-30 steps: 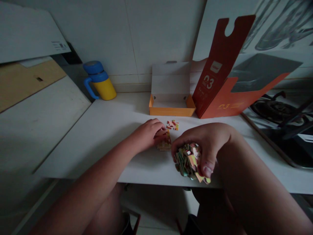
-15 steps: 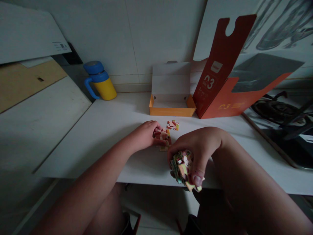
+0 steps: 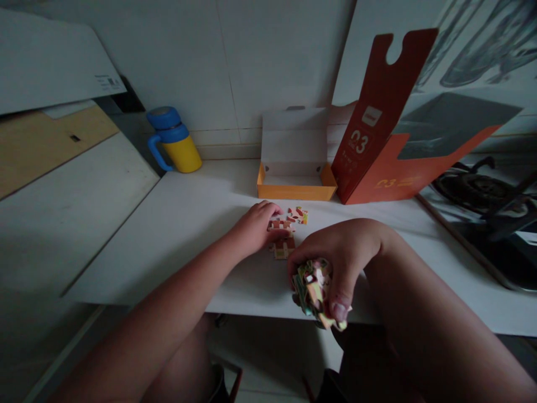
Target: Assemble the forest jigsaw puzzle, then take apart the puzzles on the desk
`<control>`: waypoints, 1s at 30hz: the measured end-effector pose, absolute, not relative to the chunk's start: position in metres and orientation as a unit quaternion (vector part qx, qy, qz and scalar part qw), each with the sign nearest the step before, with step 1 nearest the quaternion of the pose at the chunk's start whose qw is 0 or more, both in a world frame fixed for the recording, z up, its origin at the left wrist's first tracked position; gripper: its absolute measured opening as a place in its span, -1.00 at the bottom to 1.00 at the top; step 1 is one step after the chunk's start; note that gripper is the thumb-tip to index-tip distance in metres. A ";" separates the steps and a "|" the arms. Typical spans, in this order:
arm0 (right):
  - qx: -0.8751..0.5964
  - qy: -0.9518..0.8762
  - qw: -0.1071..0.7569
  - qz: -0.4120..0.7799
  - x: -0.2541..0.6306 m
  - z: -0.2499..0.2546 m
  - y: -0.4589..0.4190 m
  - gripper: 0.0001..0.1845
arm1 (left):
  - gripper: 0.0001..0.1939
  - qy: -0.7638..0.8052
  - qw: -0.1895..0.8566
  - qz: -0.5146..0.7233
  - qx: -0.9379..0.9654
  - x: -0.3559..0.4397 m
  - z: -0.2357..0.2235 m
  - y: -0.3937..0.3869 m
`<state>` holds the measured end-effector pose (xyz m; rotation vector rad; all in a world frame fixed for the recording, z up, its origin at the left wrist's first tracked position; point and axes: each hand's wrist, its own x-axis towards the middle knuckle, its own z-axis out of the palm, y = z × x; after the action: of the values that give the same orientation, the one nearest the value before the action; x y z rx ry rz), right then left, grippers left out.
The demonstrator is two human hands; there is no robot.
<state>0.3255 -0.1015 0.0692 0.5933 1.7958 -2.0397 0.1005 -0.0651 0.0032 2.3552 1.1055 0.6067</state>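
My left hand (image 3: 260, 225) is low over the white table, its thumb and fingers closed around reddish-brown jigsaw pieces (image 3: 281, 225). Just below its thumb, more joined brown jigsaw pieces (image 3: 285, 248) lie flat on the table. A small red-and-cream piece group (image 3: 298, 215) rests beyond the fingertips, slightly to the right. Near the front edge, my right hand (image 3: 342, 254) grips a thick bundle of loose jigsaw pieces (image 3: 315, 291), multicoloured with green edges. Its thumb presses on the near side, and the palm hides part of the bundle.
An open orange box (image 3: 297, 192) with a white lid stands behind the pieces. To its right is a tall red-orange carton (image 3: 373, 162), then a black gas stove (image 3: 495, 224). A blue-and-yellow flask (image 3: 180, 146) stands at the back left of the white table (image 3: 168, 224).
My left hand has moved slightly away from me and to the right with its pieces, uncovering the brown ones below. The right hand still holds its bundle, nearly unmoved.
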 end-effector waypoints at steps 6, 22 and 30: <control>0.218 0.637 0.182 -0.717 0.323 0.074 -0.104 -0.17 | -0.40 0.373 0.157 0.191 0.894 0.098 -0.002 -0.067; 0.211 0.642 0.196 -0.711 0.316 0.072 -0.103 -0.21 | -0.59 0.406 0.338 0.173 0.831 0.106 0.010 -0.075; 0.197 0.667 0.188 -0.694 0.316 0.072 -0.102 -0.23 | -0.65 0.417 0.392 0.225 0.788 0.102 0.019 -0.075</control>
<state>0.3160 -0.1024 0.0717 0.5544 1.8769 -1.9514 0.1025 -0.0747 0.0189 2.0020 1.0591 0.5713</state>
